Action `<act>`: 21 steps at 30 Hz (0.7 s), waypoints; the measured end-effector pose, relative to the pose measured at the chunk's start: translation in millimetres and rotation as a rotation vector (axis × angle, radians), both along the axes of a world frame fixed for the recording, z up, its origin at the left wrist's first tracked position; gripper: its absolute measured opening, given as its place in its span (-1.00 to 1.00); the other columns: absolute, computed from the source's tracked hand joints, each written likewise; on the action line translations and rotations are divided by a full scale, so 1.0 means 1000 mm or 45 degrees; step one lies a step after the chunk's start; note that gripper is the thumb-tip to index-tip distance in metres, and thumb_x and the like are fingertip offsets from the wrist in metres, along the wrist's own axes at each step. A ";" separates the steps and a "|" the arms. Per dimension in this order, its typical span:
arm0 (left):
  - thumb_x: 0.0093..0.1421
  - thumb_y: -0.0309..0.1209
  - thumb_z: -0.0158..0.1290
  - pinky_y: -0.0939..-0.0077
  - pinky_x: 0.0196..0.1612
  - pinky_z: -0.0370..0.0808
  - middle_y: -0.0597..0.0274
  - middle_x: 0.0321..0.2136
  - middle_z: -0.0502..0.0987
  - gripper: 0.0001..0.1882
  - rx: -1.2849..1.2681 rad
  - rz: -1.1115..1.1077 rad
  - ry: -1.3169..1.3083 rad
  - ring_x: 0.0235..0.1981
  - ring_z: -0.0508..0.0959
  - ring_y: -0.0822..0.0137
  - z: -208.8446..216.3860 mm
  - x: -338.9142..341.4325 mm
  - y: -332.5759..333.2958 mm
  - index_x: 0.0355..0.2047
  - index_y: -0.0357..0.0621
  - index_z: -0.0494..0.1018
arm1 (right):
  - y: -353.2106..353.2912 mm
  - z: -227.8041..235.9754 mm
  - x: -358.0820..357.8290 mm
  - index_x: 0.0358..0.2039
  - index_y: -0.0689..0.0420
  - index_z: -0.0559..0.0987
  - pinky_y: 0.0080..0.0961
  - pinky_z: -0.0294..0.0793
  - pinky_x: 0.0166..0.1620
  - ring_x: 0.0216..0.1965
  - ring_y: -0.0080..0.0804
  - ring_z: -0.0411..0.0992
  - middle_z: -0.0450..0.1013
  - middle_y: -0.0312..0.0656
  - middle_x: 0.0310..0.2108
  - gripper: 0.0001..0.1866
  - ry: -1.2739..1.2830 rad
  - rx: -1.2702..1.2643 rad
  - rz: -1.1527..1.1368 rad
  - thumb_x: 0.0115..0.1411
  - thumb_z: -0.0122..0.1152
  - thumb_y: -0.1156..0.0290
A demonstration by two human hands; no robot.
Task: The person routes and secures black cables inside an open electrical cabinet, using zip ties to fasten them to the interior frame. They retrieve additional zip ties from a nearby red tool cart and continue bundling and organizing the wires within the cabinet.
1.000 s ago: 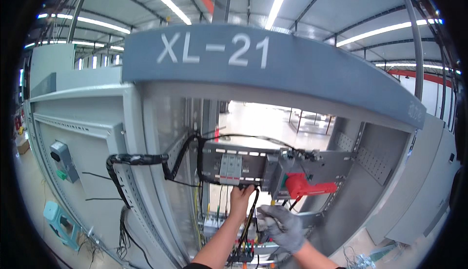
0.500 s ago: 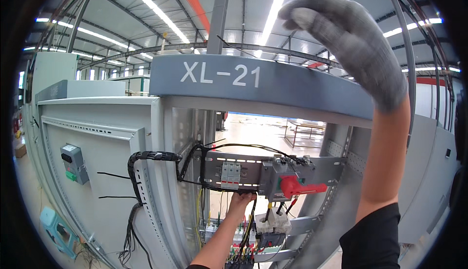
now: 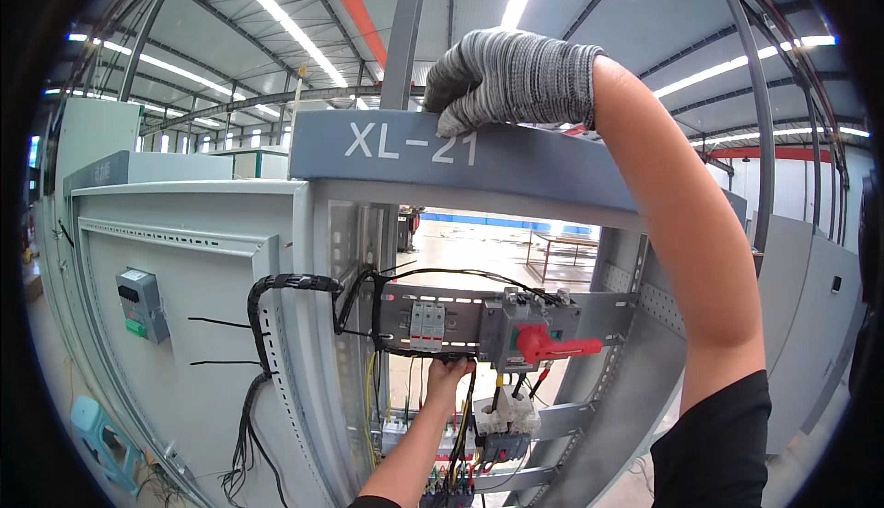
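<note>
My bare left hand [image 3: 447, 379] is closed on a black-wrapped wire bundle [image 3: 401, 350] just under the upper mounting rail; its fingertips are partly hidden behind the wires. My right hand [image 3: 516, 80], in a grey knitted glove, rests at the top edge of the cabinet's blue-grey header panel [image 3: 543, 160]. Its fingers are bent together, the thumb low against the edge; what they pinch, if anything, is hidden. On the rail sit a white fuse holder block [image 3: 427, 326] and a switch with a red rotary handle [image 3: 557, 346].
An open cabinet door [image 3: 203, 278] on the left carries a grey device [image 3: 141, 305] and a hanging black wire harness [image 3: 254, 342]. White contactors [image 3: 505, 413] and loose wires are lower in the frame. A blue stool [image 3: 99, 439] stands at lower left.
My right hand has come down and left from the air onto the header panel's top edge. My left hand stays at the wire bundle. The view has shifted slightly.
</note>
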State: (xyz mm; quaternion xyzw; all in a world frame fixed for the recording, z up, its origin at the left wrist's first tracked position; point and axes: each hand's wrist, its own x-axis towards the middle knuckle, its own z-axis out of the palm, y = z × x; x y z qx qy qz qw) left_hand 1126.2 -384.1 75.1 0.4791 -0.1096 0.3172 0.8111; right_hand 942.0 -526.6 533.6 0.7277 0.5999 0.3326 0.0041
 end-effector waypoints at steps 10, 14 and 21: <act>0.17 -0.66 -0.12 0.43 -0.06 0.44 0.22 -0.26 0.48 -0.70 -0.076 -0.083 -0.038 -0.24 0.51 0.38 -0.003 0.005 -0.002 -0.08 -0.18 0.27 | 0.006 0.000 0.002 -0.26 0.14 0.60 -0.49 0.47 -0.18 -0.40 -0.39 0.49 0.54 -0.17 -0.44 -0.79 -0.169 0.047 0.046 0.08 0.21 0.36; 0.16 -0.63 -0.06 0.43 -0.10 0.47 0.14 -0.30 0.50 -0.77 -0.131 -0.046 -0.086 -0.28 0.53 0.35 0.000 0.002 -0.007 -0.16 -0.26 0.26 | 0.005 -0.008 -0.010 -0.24 0.13 0.60 -0.53 0.48 -0.17 -0.37 -0.39 0.51 0.55 -0.16 -0.42 -0.77 -0.158 0.090 0.032 0.08 0.22 0.36; 0.19 -0.53 -0.05 0.49 -0.14 0.45 0.23 -0.29 0.47 -0.76 -0.239 -0.049 -0.023 -0.32 0.49 0.43 0.008 -0.012 -0.014 -0.11 -0.17 0.29 | 0.005 -0.011 -0.014 -0.26 0.20 0.59 -0.51 0.49 -0.15 -0.36 -0.36 0.53 0.56 -0.12 -0.40 -0.75 -0.300 0.140 0.147 0.07 0.24 0.34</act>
